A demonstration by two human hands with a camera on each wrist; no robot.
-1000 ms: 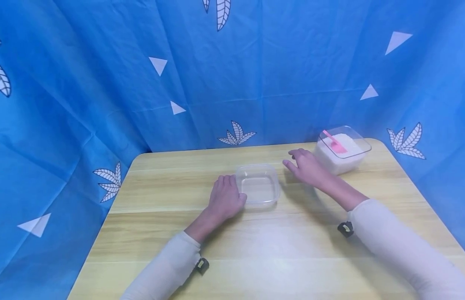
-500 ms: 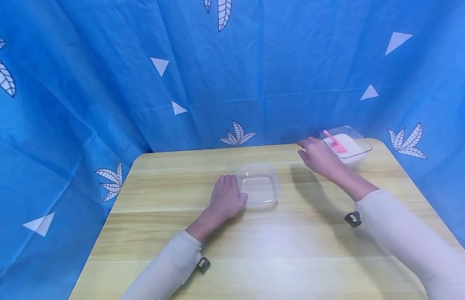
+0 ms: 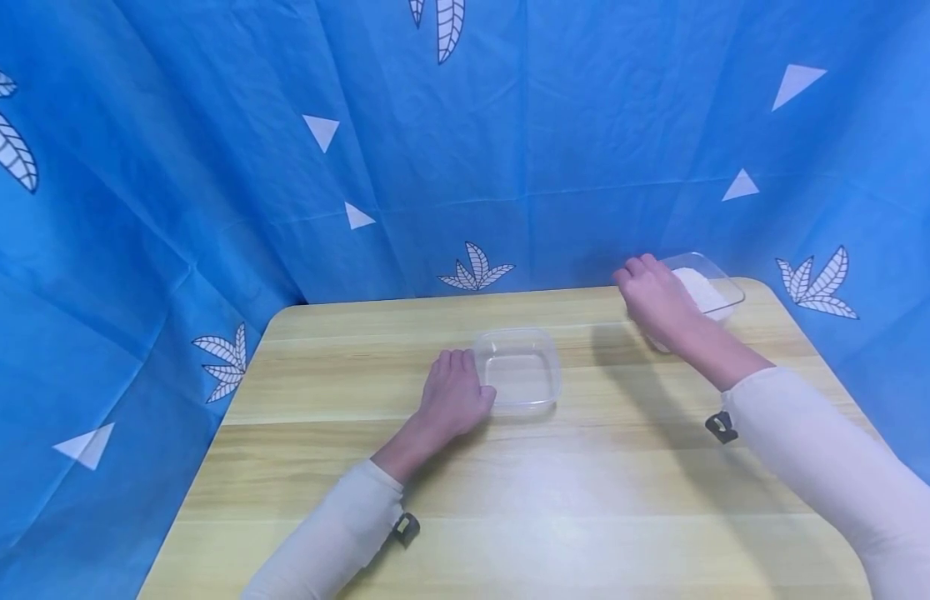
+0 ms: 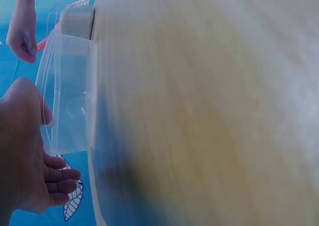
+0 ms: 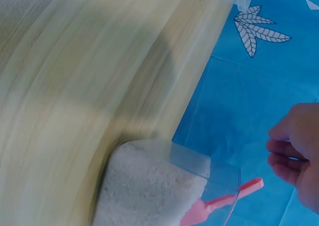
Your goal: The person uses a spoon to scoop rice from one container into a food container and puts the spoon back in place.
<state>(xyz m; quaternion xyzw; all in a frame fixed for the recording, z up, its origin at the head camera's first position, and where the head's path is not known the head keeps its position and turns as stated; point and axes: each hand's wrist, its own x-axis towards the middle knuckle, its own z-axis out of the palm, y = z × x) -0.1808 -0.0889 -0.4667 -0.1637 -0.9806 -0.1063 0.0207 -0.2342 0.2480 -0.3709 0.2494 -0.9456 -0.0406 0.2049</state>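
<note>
My left hand [image 3: 453,387] rests against the left side of a clear, square plastic container [image 3: 521,404]. Its thumb lies by the front corner and the fingers stretch along the left wall, loosely bent. Over at the back right, my right hand [image 3: 656,296] hovers beside a larger clear box [image 3: 731,292] filled with white grains [image 5: 149,181]. A pink scoop [image 5: 219,202] leans in that box, its handle sticking past the rim. In the right wrist view the right fingers are loosely bent just off the handle's end. The head view hides the scoop behind this hand.
Both containers stand on a light wooden table [image 3: 360,350], the larger one near its back right corner. A blue patterned curtain [image 3: 450,150] hangs close behind the table and along its sides.
My right hand has moved right and back, from beside the filled box to above its left rim, covering the scoop in the head view. The left hand and its container stay put.
</note>
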